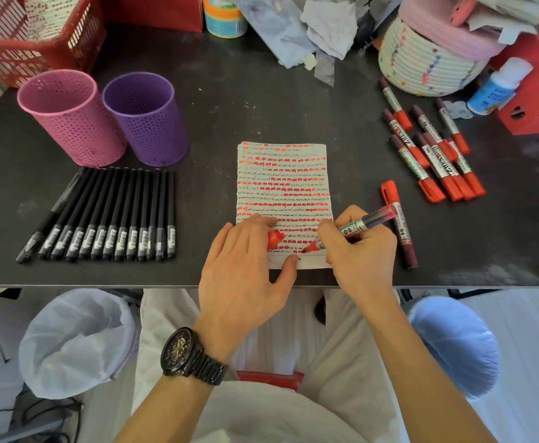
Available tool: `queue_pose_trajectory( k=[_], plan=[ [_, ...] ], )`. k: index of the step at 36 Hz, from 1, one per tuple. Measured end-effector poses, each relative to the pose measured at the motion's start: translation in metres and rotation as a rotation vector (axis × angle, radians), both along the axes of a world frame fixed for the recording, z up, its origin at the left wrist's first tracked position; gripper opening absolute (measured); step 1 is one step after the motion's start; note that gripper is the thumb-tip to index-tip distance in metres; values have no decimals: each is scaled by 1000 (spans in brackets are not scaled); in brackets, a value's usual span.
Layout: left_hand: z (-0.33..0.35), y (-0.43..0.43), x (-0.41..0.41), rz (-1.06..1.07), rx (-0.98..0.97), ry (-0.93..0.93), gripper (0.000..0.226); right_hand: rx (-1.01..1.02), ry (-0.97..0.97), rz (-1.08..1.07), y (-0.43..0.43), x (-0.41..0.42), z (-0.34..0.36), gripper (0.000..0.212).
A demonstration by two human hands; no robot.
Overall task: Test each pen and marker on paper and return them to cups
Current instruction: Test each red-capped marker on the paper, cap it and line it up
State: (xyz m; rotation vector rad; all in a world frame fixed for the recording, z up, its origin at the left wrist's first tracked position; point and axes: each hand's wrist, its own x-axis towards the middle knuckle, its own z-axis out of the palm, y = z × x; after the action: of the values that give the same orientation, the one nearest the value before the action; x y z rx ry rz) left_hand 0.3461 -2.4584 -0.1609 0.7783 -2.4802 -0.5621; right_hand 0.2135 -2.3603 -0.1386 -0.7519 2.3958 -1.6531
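At the paper's near edge: the right grip (361, 251), a bare hand, is clamped round a red marker (357, 223) in a writing hold. The fingers pinch low on the barrel so the tip meets the paper (284, 180) in its last row.
Marker angle: tilted, tip to the left and dark rear end up to the right, a slant that suits a short test stroke.
Left grip: the left grip (246, 266) is closed over the red cap (274, 238), tucked under its fingers, probably so it is ready to snap back on. Fingertips and thumb press the sheet, pinning it against the drag of the tip.
Paper: nearly filled with rows of red dabs and dark scribbles, with little bare room at the bottom.
Just right of the paper: a capped marker (401, 225) lies alone, passing under the held barrel; whether it has been tested I cannot tell.
Far right: a heap of red markers (437, 155) lies loose on the dark surface (230, 100), well apart from the cups.
Left: black pens (108, 219) lie in a neat row just in front of the cups, handy for dropping in.
Cups: the pink cup (70, 119) and purple cup (146, 119) stand upright side by side. Nothing shows inside, so I judge that no pens have been returned.
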Motion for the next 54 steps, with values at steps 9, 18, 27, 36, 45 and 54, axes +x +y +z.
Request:
queue_pose_trajectory(
  k=[9,18,27,36,45,54],
  plan=[
    [0,0,0,-14,-2,0,46,-156,-134,-47,6,0,4,32],
    [3,1,3,-18,22,40,43,-325,-175,-74,13,10,16,17],
    [11,0,17,-16,148,293,24,-520,-554,20,65,44,3,51],
    [-6,38,78,63,425,363,15,-546,-939,-148,94,83,-14,13],
    [-46,67,106,69,820,128,18,-354,-1109,-270,92,95,-29,35],
    [-49,59,105,8,898,60,24,-247,-1014,-245,79,96,-26,38]
  ],
)
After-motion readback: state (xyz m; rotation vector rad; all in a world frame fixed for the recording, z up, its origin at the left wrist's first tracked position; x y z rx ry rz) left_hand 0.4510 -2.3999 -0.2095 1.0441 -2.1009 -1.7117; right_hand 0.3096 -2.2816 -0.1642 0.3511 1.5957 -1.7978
